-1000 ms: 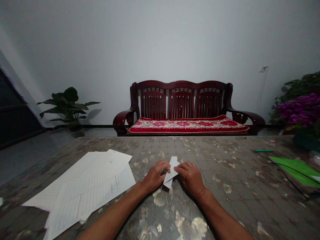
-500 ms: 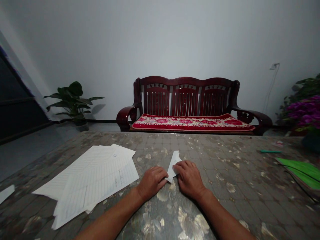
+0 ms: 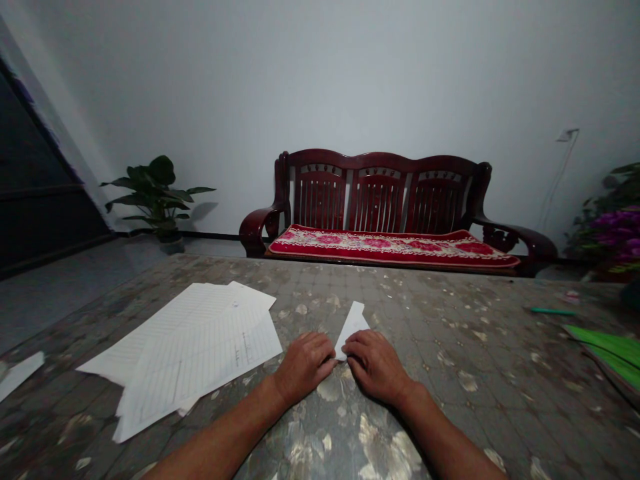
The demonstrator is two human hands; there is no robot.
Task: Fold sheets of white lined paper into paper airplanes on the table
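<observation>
Folded paper point(image 3: 354, 325): upright point at 12 o'clock, between both hands, on the tabletop point(image 3: 450, 347).
Left hand point(image 3: 303, 365): fingers together, pressing the paper's lower end.
Right hand point(image 3: 376, 366): likewise pressing it.
Lined sheets point(image 3: 200, 347): loose at 9 o'clock.

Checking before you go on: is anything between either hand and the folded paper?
Nothing visible stands in the way. The left hand and right hand both reach the lower end of the folded white paper. The loose lined sheets lie beside the left hand, not between it and the paper.
</observation>
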